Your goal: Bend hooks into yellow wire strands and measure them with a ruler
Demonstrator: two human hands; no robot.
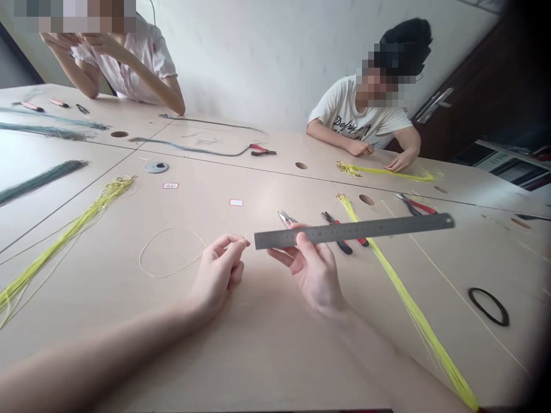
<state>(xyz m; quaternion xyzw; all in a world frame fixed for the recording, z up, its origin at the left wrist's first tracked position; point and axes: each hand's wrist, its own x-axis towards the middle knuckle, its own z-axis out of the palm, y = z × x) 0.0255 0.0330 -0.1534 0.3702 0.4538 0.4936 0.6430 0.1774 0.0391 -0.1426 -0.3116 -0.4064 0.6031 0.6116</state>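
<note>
A thin yellow cord (154,274) loops out to the left from my left hand (222,269), whose fingertips pinch its small gold-coloured end. Held nearly level in my right hand (316,269) is a metal ruler (387,225), gripped by thumb and fingers near its left part. The ruler's left end is close to my left fingertips, with a small gap between them. Just behind the ruler lie pliers with red and black handles (344,246) and another pointed tool (282,218), partly hidden by my right hand and the ruler.
Bundles of yellow cords lie at left (73,235) and right (404,298). A black ring (488,307) rests far right. Paper labels (236,202) and a round metal cover (155,167) lie ahead. Across the table (258,355) sit two people; one handles yellow cords.
</note>
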